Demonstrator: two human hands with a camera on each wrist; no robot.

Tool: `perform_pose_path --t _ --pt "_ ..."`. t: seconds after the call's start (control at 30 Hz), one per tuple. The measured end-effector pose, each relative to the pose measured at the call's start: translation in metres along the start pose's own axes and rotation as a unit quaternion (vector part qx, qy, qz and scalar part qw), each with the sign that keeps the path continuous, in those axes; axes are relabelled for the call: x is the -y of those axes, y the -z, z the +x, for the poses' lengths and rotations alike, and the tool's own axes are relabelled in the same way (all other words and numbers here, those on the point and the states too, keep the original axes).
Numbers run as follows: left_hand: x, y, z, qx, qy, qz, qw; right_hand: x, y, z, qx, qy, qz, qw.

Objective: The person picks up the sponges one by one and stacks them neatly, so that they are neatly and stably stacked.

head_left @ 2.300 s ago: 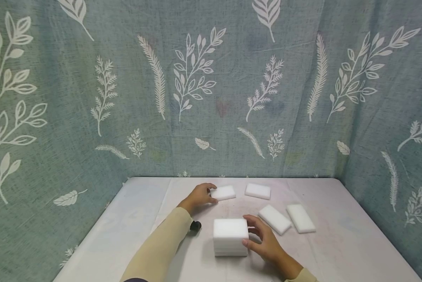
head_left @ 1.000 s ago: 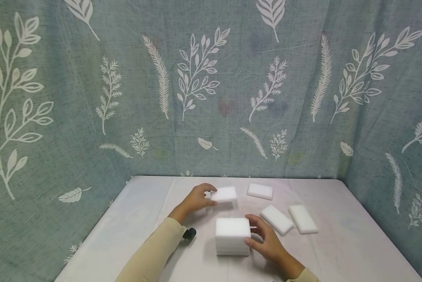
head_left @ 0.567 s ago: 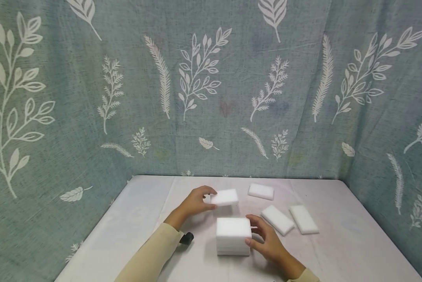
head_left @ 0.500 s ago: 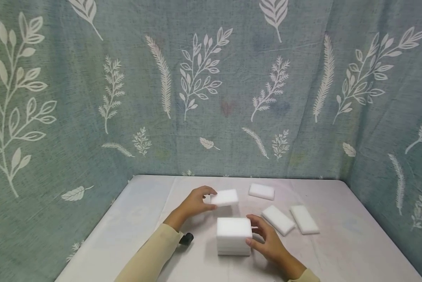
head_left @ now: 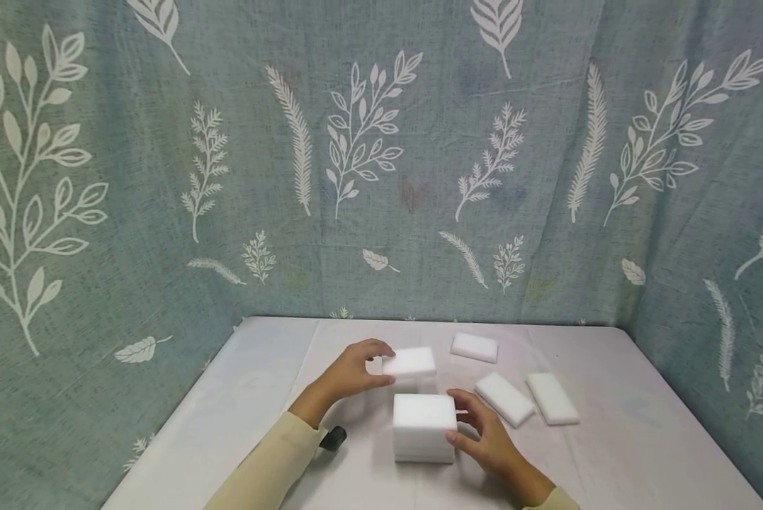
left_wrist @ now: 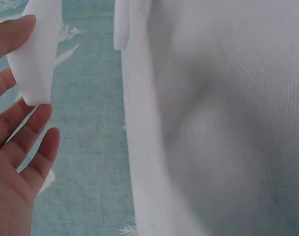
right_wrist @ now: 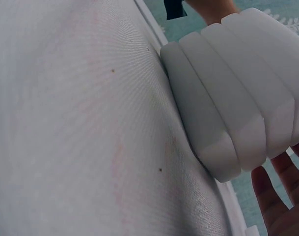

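In the head view my left hand (head_left: 358, 370) pinches a white sponge block (head_left: 409, 362) by its left end, thumb at the near side and fingers at the far side. The block is raised above the table behind the stack, its shadow below. A neat stack of white sponges (head_left: 424, 428), several layers high, stands near the table's front. My right hand (head_left: 485, 435) holds the stack's right end, thumb at the near corner and index finger at the far corner. In the right wrist view the fingers (right_wrist: 269, 196) touch the edges of the layers (right_wrist: 223, 108).
On the white table (head_left: 642, 439) one loose sponge (head_left: 474, 347) lies at the back. Two more lie right of the stack, an angled sponge (head_left: 505, 399) and another sponge (head_left: 552, 398). A black wrist device (head_left: 334, 438) hangs under my left wrist. A leaf-patterned curtain (head_left: 407, 163) encloses the table.
My left hand has picked the sponge up off the table and brought it slightly nearer to me, towards the stack. My right hand has stayed at the stack.
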State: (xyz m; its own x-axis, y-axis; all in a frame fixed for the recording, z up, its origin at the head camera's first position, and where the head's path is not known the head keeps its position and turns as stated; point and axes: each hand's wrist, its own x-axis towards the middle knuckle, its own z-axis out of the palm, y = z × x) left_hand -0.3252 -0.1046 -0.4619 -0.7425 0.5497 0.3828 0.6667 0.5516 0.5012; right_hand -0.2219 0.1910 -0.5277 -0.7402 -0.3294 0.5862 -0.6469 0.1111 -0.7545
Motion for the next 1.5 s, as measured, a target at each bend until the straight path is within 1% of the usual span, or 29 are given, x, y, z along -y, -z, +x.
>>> perform_pose_path --t 0.17,0.3,0.43,0.47,0.57,0.67,0.7,0.73,0.8,0.97,1.1,1.33,1.5 --pt "-0.006 0.003 -0.002 -0.013 -0.022 -0.011 0.9996 0.0 0.001 0.001 0.0 0.01 0.004 1.0" --pt "-0.009 0.006 -0.006 -0.021 -0.036 -0.01 0.9991 0.002 0.0 0.0 0.0 0.014 0.005 1.0" --pt "-0.016 0.011 -0.01 -0.025 -0.045 -0.009 0.9986 0.002 0.0 0.0 0.0 0.016 0.001 1.0" --pt "-0.018 0.012 -0.011 -0.026 -0.045 -0.007 0.9986 0.007 0.0 0.001 0.0 0.013 -0.002 1.0" --pt "-0.025 0.016 -0.013 -0.025 -0.051 -0.009 0.9984 0.007 0.0 0.001 -0.001 0.011 -0.007 1.0" --pt "-0.03 0.018 -0.017 -0.029 -0.064 -0.015 0.9974 0.005 0.0 0.001 -0.001 0.014 -0.011 1.0" --pt "-0.031 0.018 -0.018 -0.031 -0.07 -0.018 0.9969 0.0 0.0 0.0 -0.002 0.019 -0.01 1.0" --pt "-0.032 0.018 -0.019 -0.032 -0.073 -0.02 0.9966 -0.001 0.0 0.0 -0.002 0.024 -0.008 1.0" --pt "-0.033 0.017 -0.021 -0.034 -0.08 -0.022 0.9959 -0.003 0.0 0.0 -0.003 0.02 -0.004 1.0" --pt "-0.039 0.016 -0.024 -0.035 -0.087 -0.031 0.9951 -0.001 0.0 0.0 -0.006 0.005 0.0 1.0" --pt "-0.044 0.016 -0.027 -0.032 -0.09 -0.034 0.9949 0.002 -0.001 0.0 -0.006 0.0 -0.003 1.0" --pt "-0.052 0.016 -0.031 -0.021 -0.092 -0.04 0.9948 0.003 -0.001 0.001 -0.008 -0.002 -0.004 1.0" --pt "-0.057 0.015 -0.032 -0.011 -0.096 -0.047 0.9942 0.002 -0.001 0.0 -0.009 -0.016 -0.002 1.0"
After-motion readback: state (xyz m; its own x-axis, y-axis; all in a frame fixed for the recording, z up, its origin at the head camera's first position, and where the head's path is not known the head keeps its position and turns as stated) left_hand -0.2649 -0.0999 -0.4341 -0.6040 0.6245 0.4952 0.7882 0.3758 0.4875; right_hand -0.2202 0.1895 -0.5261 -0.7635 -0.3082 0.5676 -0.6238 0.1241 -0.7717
